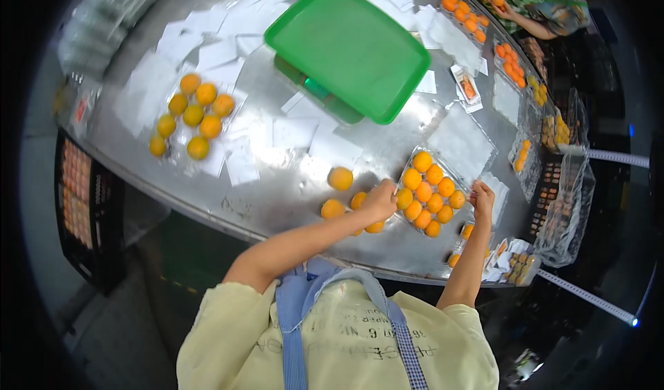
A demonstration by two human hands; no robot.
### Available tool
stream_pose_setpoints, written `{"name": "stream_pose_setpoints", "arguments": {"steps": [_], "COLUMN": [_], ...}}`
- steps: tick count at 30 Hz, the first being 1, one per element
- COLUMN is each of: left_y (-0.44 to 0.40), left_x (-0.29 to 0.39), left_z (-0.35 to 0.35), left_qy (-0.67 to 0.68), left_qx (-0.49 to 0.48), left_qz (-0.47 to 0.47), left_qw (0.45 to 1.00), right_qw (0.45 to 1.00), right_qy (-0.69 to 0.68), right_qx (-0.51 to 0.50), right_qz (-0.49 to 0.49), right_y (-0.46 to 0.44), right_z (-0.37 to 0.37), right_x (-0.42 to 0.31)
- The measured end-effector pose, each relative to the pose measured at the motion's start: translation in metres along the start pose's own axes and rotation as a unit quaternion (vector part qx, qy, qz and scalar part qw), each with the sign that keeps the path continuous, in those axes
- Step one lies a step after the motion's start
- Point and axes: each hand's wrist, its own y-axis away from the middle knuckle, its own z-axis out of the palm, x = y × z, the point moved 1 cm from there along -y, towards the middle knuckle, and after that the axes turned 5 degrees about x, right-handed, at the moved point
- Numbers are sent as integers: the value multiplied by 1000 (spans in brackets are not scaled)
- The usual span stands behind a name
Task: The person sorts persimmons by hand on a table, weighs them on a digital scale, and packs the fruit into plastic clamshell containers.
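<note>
Several oranges (424,191) sit in rows in a clear plastic tray (443,162) on the metal table in front of me. My left hand (380,201) is closed at the tray's left edge, with fingers pinched there. At the opposite edge, my right hand (482,200) has its fingers bent and pinched on the tray's right side. Loose oranges (339,178) lie on the table beside and partly behind my left hand. A flat clear plastic piece (462,135) extends beyond the tray's far side.
A large green plastic tray (353,51) stands at the table's back. White paper slips (238,158) are scattered around it. More oranges (193,116) sit in a clear tray at left. Crates (76,196) stand left. Another person's hands (499,1) hold an orange at far right.
</note>
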Motion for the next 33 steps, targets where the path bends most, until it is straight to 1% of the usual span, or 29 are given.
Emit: {"name": "stream_pose_setpoints", "arguments": {"steps": [1,3,4,5,6,7,8,9,10,11,12,13,14,15,16,17,18,20,21,24,27,30,33], "left_y": [-2,-1,-2,-6,-5,0,1,0,-1,-3,-6,-11,-18,-25,-32,-38,-47,-62,-68,-82,-86,-87,-89], "left_x": [-3,13,17,14,16,17,22,31,40,46,46,11,-22,-18,-13,-24,-18,-4,-9,-7,-12,-3,-2], "left_z": [0,-17,-26,-31,-40,-50,-64,-83,-104,-122,-139,-151,-162,-175,-188,-201,-203,-204,-208,-206,-209,-212,-225], "left_qy": [35,62,76,32,-24,-77,-128,-118,-109,-78,-48,-28,-7,-16,-24,34,56,103,136,176,229,319,359], "left_qx": [-21,-85,-114,-142,-90,-38,12,-2,-17,4,27,118,208,264,320,293,290,284,271,310,321,324,344], "left_qz": [-6,-63,-93,-101,-13,76,165,120,74,-3,-80,-47,-11,1,16,-41,-38,-32,-44,-22,-59,-81,-94], "left_qw": [999,992,986,984,996,993,978,986,991,997,995,992,978,964,947,954,955,953,952,934,917,887,863], "right_qw": [1000,999,996,989,979,948,896,826,902,950,945,949,938,931,923,907,887,860,844,847,869,881,902], "right_qy": [9,26,84,143,201,280,355,424,272,110,79,72,64,49,32,14,-2,-10,-11,3,-20,-47,-36], "right_qx": [0,12,6,0,-8,67,140,212,165,117,43,-12,-71,-150,-207,-236,-264,-228,-210,-222,-212,-207,-197], "right_qz": [-2,-13,-24,-34,-44,-138,-225,-305,-291,-269,-314,-307,-334,-330,-322,-350,-378,-456,-494,-483,-447,-423,-382], "right_y": [-6,-13,-21,-33,-38,-44,-34,-22,-10,-5,-14,-13,-9,-6,-13,-20,-25,-32,-36,-33,-20,-11,9], "right_z": [2,9,8,4,8,10,18,30,49,74,96,127,161,195,231,263,288,320,327,325,326,329,326], "right_x": [8,21,25,29,27,24,-4,-34,-69,-98,-110,-128,-143,-155,-157,-161,-164,-170,-173,-170,-169,-169,-170]}}
